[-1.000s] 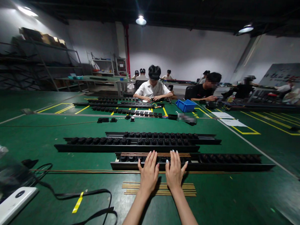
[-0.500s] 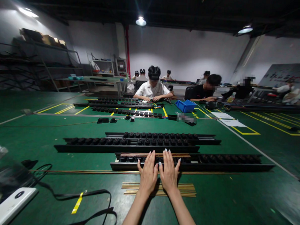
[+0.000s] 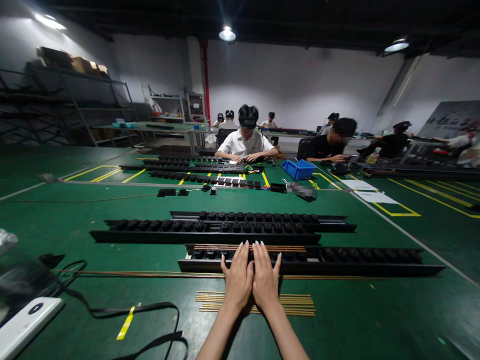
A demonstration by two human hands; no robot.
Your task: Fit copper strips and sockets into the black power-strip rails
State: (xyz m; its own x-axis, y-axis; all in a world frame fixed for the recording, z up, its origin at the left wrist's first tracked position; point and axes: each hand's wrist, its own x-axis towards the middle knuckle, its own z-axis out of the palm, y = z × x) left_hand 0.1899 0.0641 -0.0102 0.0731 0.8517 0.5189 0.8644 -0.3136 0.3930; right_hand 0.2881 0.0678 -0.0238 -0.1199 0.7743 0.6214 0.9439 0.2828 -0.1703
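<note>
Both hands lie side by side over the nearest black channel (image 3: 359, 267), which holds a row of dark round parts. My left hand (image 3: 237, 281) is flat with its fingers stretched forward and thumb apart. My right hand (image 3: 265, 279) lies flat beside it, fingers extended, thumb out to the right. Their fingertips reach thin copper-coloured rods (image 3: 213, 247) along the channel's top; whether they press on them I cannot tell. Several short brass rods (image 3: 298, 305) lie on the table under my wrists. Longer thin rods (image 3: 152, 275) run along the channel's near side, passing beneath my hands.
Two more filled black channels (image 3: 142, 234) lie beyond. At left are a white device (image 3: 22, 329), a black strap (image 3: 139, 308) and yellow tape (image 3: 126, 323). A blue bin (image 3: 299, 169) stands farther back near a seated person (image 3: 247, 140) across the green table (image 3: 357, 323).
My right hand has shifted left, closing the gap to my left hand, and its fingers are closer together. My left hand stays nearly in place.
</note>
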